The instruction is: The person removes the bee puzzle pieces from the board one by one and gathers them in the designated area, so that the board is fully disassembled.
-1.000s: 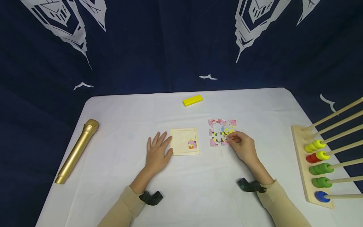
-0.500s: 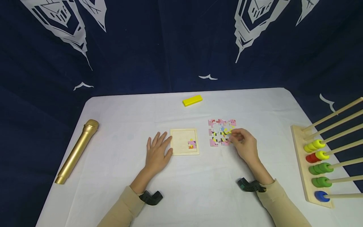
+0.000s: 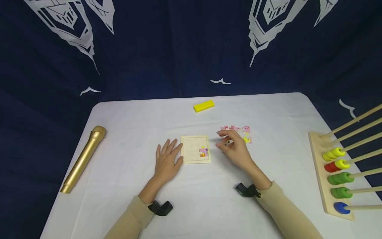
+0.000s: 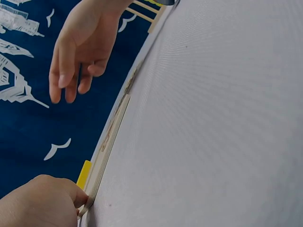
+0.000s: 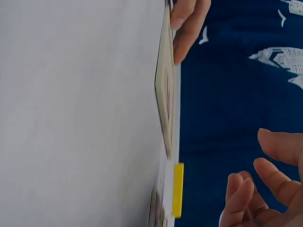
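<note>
My left hand (image 3: 166, 161) lies with fingers spread at the left edge of a shallow wooden puzzle tray (image 3: 189, 161); thumb and forefinger touch that edge. In the left wrist view, its thumb is at the end of the tray (image 4: 110, 142). One pink puzzle piece (image 3: 203, 152) lies in the tray's lower right part. My right hand (image 3: 235, 149) is raised between the tray and the loose puzzle pieces (image 3: 246, 129), thumb and fingers apart. In the right wrist view, nothing shows between the fingers of the right hand (image 5: 265, 189). It hides several of the loose pieces.
A yellow block (image 3: 204, 106) lies near the table's far edge. At the left lies a gold microphone (image 3: 84, 159). A wooden abacus-like stand (image 3: 328, 172) with coloured rings stands at the right edge. Behind the white table (image 3: 134, 122) hangs a dark blue cloth (image 3: 167, 49).
My right hand has moved left from the right side of the loose pieces, its thumb and fingers now farther apart. The left hand stays at the tray.
</note>
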A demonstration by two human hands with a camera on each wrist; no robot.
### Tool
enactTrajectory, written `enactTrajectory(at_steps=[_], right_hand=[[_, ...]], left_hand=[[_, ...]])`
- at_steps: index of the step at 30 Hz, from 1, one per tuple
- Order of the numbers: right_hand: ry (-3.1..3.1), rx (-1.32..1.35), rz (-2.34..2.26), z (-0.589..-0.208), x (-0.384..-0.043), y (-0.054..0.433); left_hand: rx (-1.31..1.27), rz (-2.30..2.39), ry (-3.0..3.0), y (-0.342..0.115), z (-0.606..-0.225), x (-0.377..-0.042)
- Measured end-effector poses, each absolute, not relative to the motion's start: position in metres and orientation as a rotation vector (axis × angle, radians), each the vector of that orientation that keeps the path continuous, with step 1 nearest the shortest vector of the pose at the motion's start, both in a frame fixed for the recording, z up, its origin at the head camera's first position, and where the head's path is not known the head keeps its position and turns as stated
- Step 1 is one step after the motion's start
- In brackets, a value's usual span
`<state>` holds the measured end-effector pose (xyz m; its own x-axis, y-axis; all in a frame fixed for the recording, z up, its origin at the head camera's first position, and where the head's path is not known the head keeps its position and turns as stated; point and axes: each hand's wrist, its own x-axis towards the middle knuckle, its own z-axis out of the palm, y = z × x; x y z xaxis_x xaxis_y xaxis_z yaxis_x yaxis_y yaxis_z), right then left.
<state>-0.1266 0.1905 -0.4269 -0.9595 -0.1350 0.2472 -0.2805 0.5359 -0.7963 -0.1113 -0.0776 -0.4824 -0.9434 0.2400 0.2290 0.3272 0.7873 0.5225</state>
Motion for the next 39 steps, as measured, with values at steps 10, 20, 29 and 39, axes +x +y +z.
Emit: enactTrajectory(at_steps=[10,20,29,39], right_hand=[[-2.66,0.448,1.516,-0.438,-0.125,0.159],[-2.708,0.431,1.503,-0.447,-0.122,0.151],[-2.694,0.458,1.449,-0.456,-0.12,0.148],[-2.711,0.481,1.305,-0.463,-0.122,0.149]], left_hand=[[-0.458,-0.843,-2.838,-0.077,-0.482,-0.113],[-0.457,-0.851,-2.821,-0.078,-0.481,-0.111],[-0.453,-0.849,-2.822,-0.078,-0.482,-0.111],[-0.455,-0.843,-2.817,-0.078,-0.483,-0.11]])
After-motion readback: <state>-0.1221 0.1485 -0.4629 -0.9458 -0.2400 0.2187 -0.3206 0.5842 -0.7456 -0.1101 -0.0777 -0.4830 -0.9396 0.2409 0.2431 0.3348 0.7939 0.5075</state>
